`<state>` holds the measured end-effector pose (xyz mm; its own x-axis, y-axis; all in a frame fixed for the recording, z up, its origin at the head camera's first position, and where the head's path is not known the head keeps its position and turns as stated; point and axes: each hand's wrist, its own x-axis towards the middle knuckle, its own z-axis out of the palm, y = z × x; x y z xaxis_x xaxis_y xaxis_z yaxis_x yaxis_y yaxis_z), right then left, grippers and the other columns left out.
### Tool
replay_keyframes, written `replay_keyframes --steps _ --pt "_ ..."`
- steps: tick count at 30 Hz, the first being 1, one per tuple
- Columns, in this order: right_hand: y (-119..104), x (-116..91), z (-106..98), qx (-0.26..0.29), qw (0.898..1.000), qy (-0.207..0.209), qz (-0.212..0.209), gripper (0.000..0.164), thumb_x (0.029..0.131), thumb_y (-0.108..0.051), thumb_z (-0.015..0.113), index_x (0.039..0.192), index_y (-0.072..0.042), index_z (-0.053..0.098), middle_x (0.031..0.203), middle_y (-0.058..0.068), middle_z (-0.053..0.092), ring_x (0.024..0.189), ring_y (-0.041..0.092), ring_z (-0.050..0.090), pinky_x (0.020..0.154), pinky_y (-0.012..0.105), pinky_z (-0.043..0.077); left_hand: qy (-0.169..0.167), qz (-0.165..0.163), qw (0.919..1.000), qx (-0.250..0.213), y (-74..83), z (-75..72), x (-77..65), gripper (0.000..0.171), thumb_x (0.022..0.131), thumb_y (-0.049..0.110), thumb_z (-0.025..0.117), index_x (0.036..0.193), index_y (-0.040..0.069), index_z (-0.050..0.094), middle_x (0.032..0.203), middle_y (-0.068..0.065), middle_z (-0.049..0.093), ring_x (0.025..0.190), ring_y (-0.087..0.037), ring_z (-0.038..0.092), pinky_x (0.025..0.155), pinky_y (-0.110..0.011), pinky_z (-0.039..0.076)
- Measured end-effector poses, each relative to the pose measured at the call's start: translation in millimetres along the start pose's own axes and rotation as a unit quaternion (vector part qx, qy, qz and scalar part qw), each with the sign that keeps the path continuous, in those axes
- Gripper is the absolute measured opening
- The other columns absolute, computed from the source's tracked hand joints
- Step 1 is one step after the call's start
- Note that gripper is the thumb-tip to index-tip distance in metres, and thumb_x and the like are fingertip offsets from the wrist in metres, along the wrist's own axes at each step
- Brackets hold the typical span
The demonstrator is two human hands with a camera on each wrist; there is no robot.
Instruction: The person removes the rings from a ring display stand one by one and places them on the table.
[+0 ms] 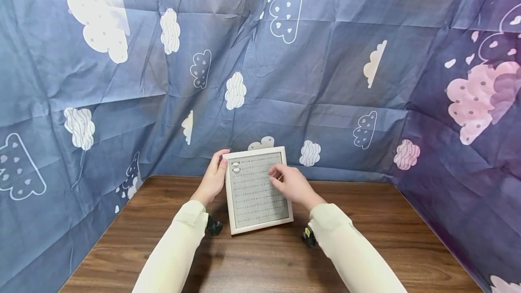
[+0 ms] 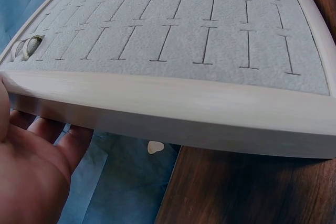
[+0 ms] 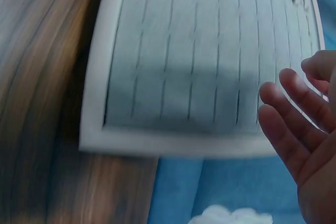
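Perhaps the ring display board (image 1: 260, 193), leaning at the picture's lower centre, is risking a twist or slip, because just the left hand (image 1: 213, 178) is gripping its upper-left edge, thumb in front; its rings (image 1: 236, 170) could be spilling. The right hand (image 1: 295, 184) is hovering empty, fingers loosely bent, over the board's right side.

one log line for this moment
left hand: grips framed board, left edge; right hand: over board's right side, nothing visibly held; rings: two, board's upper left
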<state>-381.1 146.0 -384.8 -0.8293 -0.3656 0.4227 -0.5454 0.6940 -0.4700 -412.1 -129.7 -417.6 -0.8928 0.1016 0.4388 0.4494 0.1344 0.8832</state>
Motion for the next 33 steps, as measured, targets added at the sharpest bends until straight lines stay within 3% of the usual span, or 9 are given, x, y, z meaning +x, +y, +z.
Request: replay_keyframes --steps 5,15,23,33 --pt "-21.1 15.2 15.6 0.005 1.0 0.007 0.005 0.008 0.104 -0.015 0.069 0.11 -0.013 0.073 0.095 0.0 0.076 0.086 0.013 0.069 0.087 0.039 0.057 0.003 -0.006 1.0 -0.002 -2.3 1.6 0.3 0.041 0.119 0.022 0.036 0.157 0.01 0.042 0.125 -0.027 0.066 0.096 -0.014 0.067 0.089 -0.03 0.053" --pt "-52.7 37.2 36.6 0.004 1.0 0.006 -0.01 0.009 0.105 -0.017 0.07 0.113 -0.014 0.072 0.099 0.004 0.08 0.091 0.018 0.074 0.086 0.04 0.059 0.001 -0.004 1.0 -0.004 -0.8 1.8 -1.9 0.038 0.12 0.021 0.035 0.156 0.011 0.044 0.129 -0.028 0.065 0.103 -0.019 0.07 0.09 -0.028 0.054" --pt "-59.9 43.9 40.6 -0.017 1.0 0.014 -0.022 0.008 0.102 -0.016 0.075 0.11 -0.016 0.075 0.093 0.001 0.081 0.085 0.015 0.072 0.083 0.039 0.058 -0.014 0.003 0.9999 -0.005 0.1 -0.5 1.4 0.04 0.12 0.022 0.034 0.157 0.011 0.042 0.132 -0.027 0.063 0.107 -0.023 0.069 0.09 -0.027 0.055" --pt "-65.4 45.8 49.0 -0.016 1.0 0.009 -0.014 0.012 0.1 -0.015 0.078 0.111 -0.016 0.075 0.087 0.0 0.08 0.075 0.012 0.068 0.074 0.034 0.056 -0.005 0.002 1.0 0.003 0.2 -1.2 -0.4 0.039 0.12 0.021 0.035 0.156 0.01 0.043 0.134 -0.026 0.062 0.106 -0.018 0.066 0.09 -0.028 0.054"
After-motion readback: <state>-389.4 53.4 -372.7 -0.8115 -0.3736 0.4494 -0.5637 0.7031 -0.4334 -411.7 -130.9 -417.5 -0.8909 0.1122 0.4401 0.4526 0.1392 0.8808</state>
